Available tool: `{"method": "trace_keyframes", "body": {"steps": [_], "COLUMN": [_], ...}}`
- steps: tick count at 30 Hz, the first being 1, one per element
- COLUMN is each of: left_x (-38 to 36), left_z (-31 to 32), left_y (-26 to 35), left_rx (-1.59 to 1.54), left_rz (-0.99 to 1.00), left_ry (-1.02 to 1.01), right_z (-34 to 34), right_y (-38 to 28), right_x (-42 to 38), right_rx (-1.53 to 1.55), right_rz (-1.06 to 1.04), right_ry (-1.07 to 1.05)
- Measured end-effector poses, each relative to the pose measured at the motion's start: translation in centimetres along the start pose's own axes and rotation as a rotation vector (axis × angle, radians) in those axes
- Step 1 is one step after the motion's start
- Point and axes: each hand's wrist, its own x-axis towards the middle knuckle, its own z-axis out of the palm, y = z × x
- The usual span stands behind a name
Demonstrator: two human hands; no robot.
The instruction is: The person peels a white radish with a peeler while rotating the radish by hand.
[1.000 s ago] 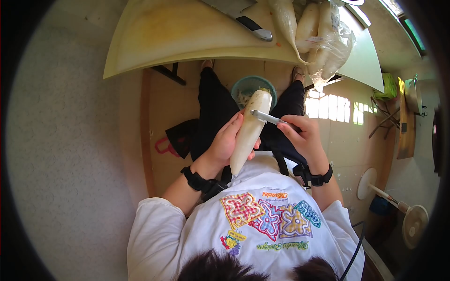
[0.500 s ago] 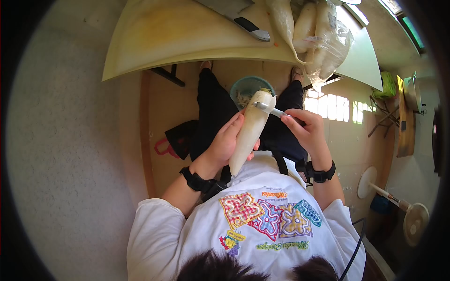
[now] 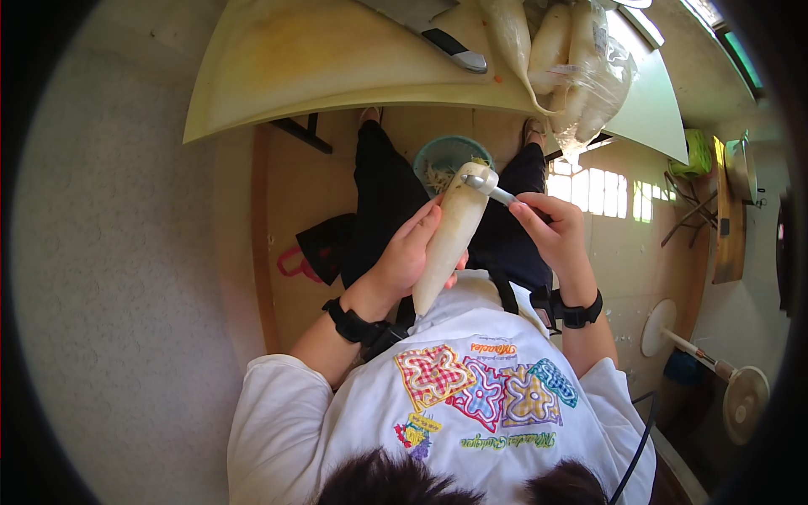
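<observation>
Palm of the left hand (image 3: 402, 257) hidden behind the radish (image 3: 449, 236); only fingertips and thumb showing round its edges. Peeler (image 3: 497, 192) handle swallowed inside the right hand (image 3: 551, 236), blade too small to make out against the radish tip. Green bowl (image 3: 443, 160) half covered by the radish, contents too small to name. Knife (image 3: 438, 34) on the surface (image 3: 295, 67) cut off by the top edge, blade mostly out of frame. Bagged radishes (image 3: 572, 59) likewise cropped at the top, count unclear through the plastic. Feet partly tucked under the surface. Corners lost to the dark lens rim.
</observation>
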Motion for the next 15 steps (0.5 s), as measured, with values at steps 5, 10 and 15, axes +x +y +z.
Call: {"method": "trace_keyframes", "body": {"steps": [5,10,15], "left_x": [-0.04,-0.23,-0.06], "left_z": [-0.2,-0.51,-0.71], "left_y": [-0.14,-0.2,-0.26], "left_rx": [-0.029,-0.011,-0.021], "left_rz": [0.002,-0.001,0.008], "left_ry": [-0.02,-0.026,-0.033], "right_z": [0.25,0.1,0.29], "right_y": [0.61,0.44,0.56], "right_x": [-0.08,0.17,0.36], "right_rx": [0.012,0.03,0.03], "right_rz": [-0.012,0.028,0.033], "right_ry": [0.009,-0.002,0.009]}}
